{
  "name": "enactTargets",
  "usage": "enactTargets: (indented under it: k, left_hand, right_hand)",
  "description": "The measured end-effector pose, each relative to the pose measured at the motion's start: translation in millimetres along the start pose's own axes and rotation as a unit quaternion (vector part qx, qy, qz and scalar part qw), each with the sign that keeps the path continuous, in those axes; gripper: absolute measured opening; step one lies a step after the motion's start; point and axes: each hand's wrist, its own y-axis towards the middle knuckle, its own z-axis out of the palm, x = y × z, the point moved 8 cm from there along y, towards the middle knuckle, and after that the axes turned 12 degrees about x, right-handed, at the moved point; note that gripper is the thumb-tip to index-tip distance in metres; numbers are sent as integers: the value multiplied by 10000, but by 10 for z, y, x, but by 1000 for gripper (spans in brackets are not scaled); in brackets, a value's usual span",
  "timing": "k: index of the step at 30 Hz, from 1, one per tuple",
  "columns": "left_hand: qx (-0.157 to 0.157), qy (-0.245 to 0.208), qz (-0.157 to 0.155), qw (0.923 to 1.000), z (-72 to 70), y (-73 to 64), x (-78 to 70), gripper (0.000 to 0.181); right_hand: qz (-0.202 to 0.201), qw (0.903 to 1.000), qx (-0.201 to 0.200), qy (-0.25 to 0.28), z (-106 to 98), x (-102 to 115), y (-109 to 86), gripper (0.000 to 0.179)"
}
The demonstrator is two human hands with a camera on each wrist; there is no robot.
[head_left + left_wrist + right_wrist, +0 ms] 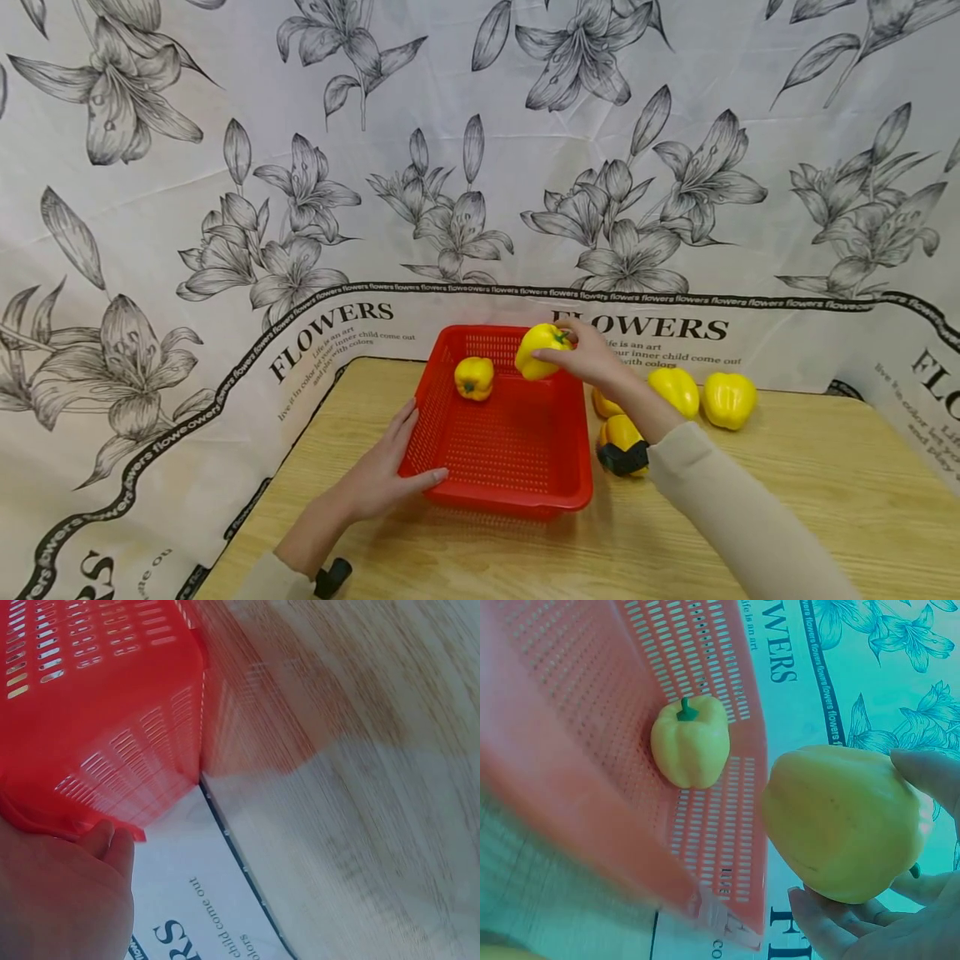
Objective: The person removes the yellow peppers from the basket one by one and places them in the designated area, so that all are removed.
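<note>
My right hand [581,354] grips a yellow bell pepper [538,352] above the back right of a red plastic basket [498,500]. In the right wrist view, fingers and thumb hold the pepper [844,821] from either side, beyond the basket wall [742,780]. Inside the basket, near its back left, sits another yellow bell pepper [474,378] with a green stem. My left hand [378,475] holds the basket's left front corner, thumb over the rim. The left wrist view has its fingers [120,851] at the rim; the thumb is hidden there.
Several more yellow bell peppers [730,401] stand on the wooden table [795,475] to the right of the basket, some partly hidden by my right arm. A white flower-printed cloth [465,308] hangs behind and along the left side of the table.
</note>
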Motion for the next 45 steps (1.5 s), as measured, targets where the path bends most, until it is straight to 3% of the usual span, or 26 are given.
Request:
enactTargets:
  k: [20, 28, 36, 45]
  left_hand:
    - [-33, 29, 52, 10000, -1, 6, -26, 108]
    - [-71, 91, -38, 9999, -12, -4, -28, 112]
    - [-74, 78, 40, 9999, -17, -13, -28, 108]
    - [-91, 39, 6, 10000, -2, -9, -31, 109]
  right_hand:
    - [362, 9989, -234, 174, -256, -353, -387, 80]
    - [381, 9981, -422, 219, -381, -454, -487, 92]
    - [108, 9982, -547, 225, -453, -498, -549, 72]
    - [276, 9980, -565, 71, -586, -563, -687, 85]
